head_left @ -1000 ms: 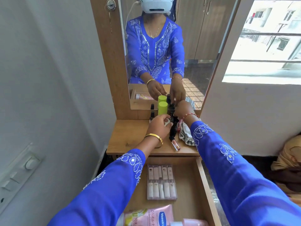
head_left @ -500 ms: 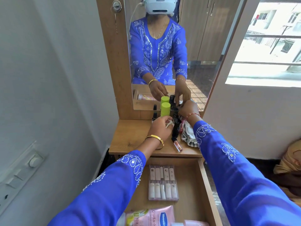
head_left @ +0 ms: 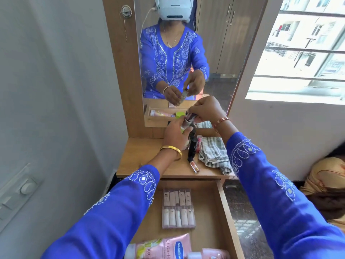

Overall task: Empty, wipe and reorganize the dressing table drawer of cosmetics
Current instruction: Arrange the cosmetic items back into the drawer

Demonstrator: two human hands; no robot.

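Note:
Both hands hold one small pale bottle (head_left: pixel 187 122) above the back of the wooden table top (head_left: pixel 140 157), close to the mirror. My left hand (head_left: pixel 176 136) grips its lower part from below. My right hand (head_left: pixel 206 109) pinches its top end. Under the hands lie a black tube (head_left: pixel 192 146), a pink lip balm (head_left: pixel 199 142) and a clear lip gloss (head_left: pixel 195 166). A checked cloth (head_left: pixel 212 154) lies crumpled at the right of the top. The open drawer (head_left: pixel 225 206) holds a clear case of small bottles (head_left: pixel 178 208) and a pink lotion pack (head_left: pixel 168 246).
The mirror (head_left: pixel 220 53) stands right behind the table top and reflects a green cap (head_left: pixel 180 114). A grey wall with a switch plate (head_left: pixel 20 189) is on the left. A window (head_left: pixel 306 49) is on the right, with a bundle of fabric (head_left: pixel 328 182) on the floor below.
Both hands have risen from the cluster of cosmetics on the top, lifting the small bottle between them. The green-capped bottle is now hidden behind my left hand.

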